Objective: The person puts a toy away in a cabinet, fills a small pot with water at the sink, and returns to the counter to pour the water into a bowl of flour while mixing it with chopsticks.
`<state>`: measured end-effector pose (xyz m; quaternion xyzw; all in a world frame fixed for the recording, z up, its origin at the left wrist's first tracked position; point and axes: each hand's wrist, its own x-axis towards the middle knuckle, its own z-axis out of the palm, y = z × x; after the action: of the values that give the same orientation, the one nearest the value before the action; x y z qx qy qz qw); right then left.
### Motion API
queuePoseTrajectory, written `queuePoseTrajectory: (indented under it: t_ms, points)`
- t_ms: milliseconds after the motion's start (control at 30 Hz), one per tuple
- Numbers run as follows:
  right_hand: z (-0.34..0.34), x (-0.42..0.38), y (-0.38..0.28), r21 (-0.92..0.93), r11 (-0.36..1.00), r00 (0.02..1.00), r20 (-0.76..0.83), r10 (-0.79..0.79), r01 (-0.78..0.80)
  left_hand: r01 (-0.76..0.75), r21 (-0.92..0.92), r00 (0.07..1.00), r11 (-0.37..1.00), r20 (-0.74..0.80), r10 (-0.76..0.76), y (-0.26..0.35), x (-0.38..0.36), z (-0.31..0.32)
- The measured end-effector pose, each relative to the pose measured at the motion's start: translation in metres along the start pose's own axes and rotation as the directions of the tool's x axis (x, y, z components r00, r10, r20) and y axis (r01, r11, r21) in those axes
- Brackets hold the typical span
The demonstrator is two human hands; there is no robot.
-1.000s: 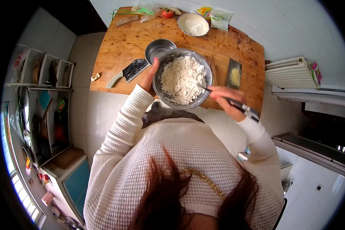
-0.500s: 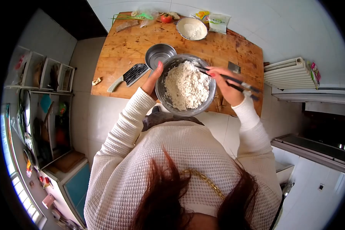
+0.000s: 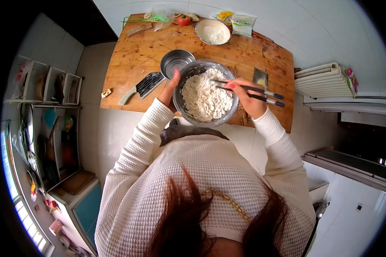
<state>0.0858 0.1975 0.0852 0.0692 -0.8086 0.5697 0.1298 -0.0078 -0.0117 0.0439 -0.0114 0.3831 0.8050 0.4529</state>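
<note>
My left hand (image 3: 170, 93) grips the left rim of a metal mixing bowl (image 3: 179, 112), thumb up along its outer edge. Inside lies shaggy, flaky flour dough (image 3: 206, 100). Closed around a pair of dark chopsticks (image 3: 263, 90), my right hand (image 3: 247, 97) reaches over the bowl's right rim. The chopstick tips are in the upper part of the dough and slightly blurred. Just behind the mixing bowl is a smaller metal bowl (image 3: 176, 64), with nothing visible inside it. A cleaver (image 3: 146, 85) with a pale handle lies on the table left of my left hand.
On the wooden table (image 3: 128, 55), a bowl of flour (image 3: 213, 33) stands at the back beside a white packet (image 3: 243, 25). A tomato (image 3: 183, 20) and a plastic bag (image 3: 164, 21) are along the back edge. A flat grey piece (image 3: 260, 78) lies at the right.
The chopsticks have swung within the dough, their tips moving left and their back ends levelling out. My right hand has shifted slightly left. My left hand stays on the bowl.
</note>
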Motion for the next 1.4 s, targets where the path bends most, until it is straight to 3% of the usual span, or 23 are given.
queuePoseTrajectory:
  t_ms: [100, 133, 167, 367, 433, 500, 567, 633, 700, 733, 767, 833, 900, 967, 1000, 1033, 1100, 1133, 1167, 1233, 1267, 1300, 1400]
  points:
    - [0.012, -0.005, -0.005, -0.213, 0.975, 0.998, 0.003, -0.069, 0.068, 0.006, -0.004, 1.0, 1.0, 0.008, -0.006, -0.002, 0.004, 0.0]
    - [0.02, -0.007, 0.0, -0.332, 0.896, 0.955, 0.111, -0.274, 0.296, 0.022, -0.026, 0.999, 0.999, 0.028, -0.021, -0.003, 0.006, -0.002]
    - [0.02, -0.014, -0.003, -0.328, 0.877, 0.928, 0.245, -0.28, 0.352, 0.022, -0.026, 0.999, 0.999, 0.027, -0.021, -0.004, 0.008, -0.004]
    - [0.012, -0.022, -0.052, -0.074, 0.995, 0.923, 0.382, -0.037, 0.07, 0.034, -0.02, 0.999, 0.999, -0.01, -0.034, -0.001, 0.008, -0.007]
    - [0.023, -0.014, -0.026, 0.027, 0.998, 0.958, 0.281, -0.058, 0.052, 0.026, -0.031, 0.998, 0.999, 0.057, -0.024, -0.006, 0.014, -0.009]
    - [0.019, -0.002, -0.001, 0.213, 0.974, 0.995, 0.08, 0.062, -0.078, 0.051, -0.03, 0.996, 0.998, 0.076, -0.048, -0.01, 0.017, -0.011]
    - [0.005, 0.01, -0.003, 0.095, 0.985, 0.989, -0.024, 0.144, -0.141, 0.066, -0.032, 0.994, 0.997, 0.092, -0.063, -0.008, 0.016, -0.009]
    - [0.007, 0.01, -0.006, -0.01, 0.993, 0.992, -0.037, 0.121, -0.122, 0.041, 0.002, 0.997, 0.999, 0.064, -0.041, -0.004, 0.01, -0.002]
    - [0.022, -0.004, -0.018, -0.219, 0.958, 0.982, 0.072, -0.175, 0.187, 0.04, 0.01, 0.997, 0.999, 0.062, -0.04, -0.004, 0.012, -0.004]
    - [0.029, -0.013, -0.022, -0.209, 0.956, 0.973, 0.145, -0.177, 0.206, 0.062, -0.028, 0.996, 0.998, 0.069, -0.06, -0.005, 0.014, -0.006]
    - [0.031, -0.019, -0.028, -0.096, 0.982, 0.964, 0.228, -0.137, 0.162, 0.084, -0.066, 0.994, 0.994, 0.076, -0.079, -0.006, 0.015, -0.008]
    - [0.026, -0.025, -0.039, -0.129, 0.985, 0.954, 0.291, -0.069, 0.111, 0.038, -0.025, 0.998, 0.999, 0.044, -0.037, -0.004, 0.01, -0.005]
    - [0.022, -0.022, -0.025, 0.021, 0.999, 0.959, 0.281, -0.045, 0.041, 0.026, -0.012, 0.997, 1.0, 0.075, -0.025, -0.006, 0.009, -0.009]
    - [0.024, -0.007, -0.016, 0.084, 0.996, 0.989, 0.145, 0.008, -0.02, 0.061, -0.018, 0.996, 0.998, 0.071, -0.059, -0.006, 0.007, -0.001]
    - [0.024, 0.004, -0.009, 0.027, 0.996, 0.993, 0.077, -0.09, 0.089, 0.04, 0.007, 0.998, 0.999, 0.056, -0.041, -0.005, 0.006, 0.004]
    - [0.017, 0.008, -0.012, -0.172, 0.985, 0.999, 0.033, 0.025, -0.019, 0.018, 0.033, 0.999, 0.999, 0.039, -0.019, -0.005, 0.005, 0.007]
    - [0.024, 0.004, -0.011, -0.016, 0.988, 0.987, 0.051, -0.152, 0.153, -0.005, 0.012, 0.999, 1.0, 0.033, 0.004, -0.004, 0.008, 0.001]
    - [0.028, -0.003, -0.015, -0.157, 0.954, 0.957, 0.182, -0.225, 0.254, 0.028, -0.056, 0.997, 0.998, 0.068, -0.024, -0.004, 0.012, -0.005]
    - [0.034, -0.013, -0.023, -0.156, 0.95, 0.947, 0.221, -0.234, 0.271, 0.061, -0.123, 0.993, 0.991, 0.104, -0.048, -0.003, 0.015, -0.011]
    - [0.029, -0.019, -0.041, -0.047, 0.99, 0.946, 0.304, -0.116, 0.136, 0.041, -0.098, 0.997, 0.994, 0.076, -0.033, -0.002, 0.017, -0.015]
    - [0.023, -0.022, -0.032, -0.078, 0.979, 0.948, 0.276, -0.158, 0.186, 0.022, -0.082, 0.998, 0.996, 0.06, -0.017, -0.002, 0.015, -0.017]
    - [0.018, -0.021, -0.045, 0.099, 0.993, 0.978, 0.197, -0.075, 0.056, 0.002, -0.066, 0.999, 0.998, 0.045, 0.001, -0.003, 0.014, -0.018]
    - [0.001, -0.023, -0.048, -0.015, 0.995, 0.957, 0.278, -0.088, 0.096, -0.018, -0.026, 1.0, 0.999, 0.003, 0.018, 0.003, 0.008, -0.014]
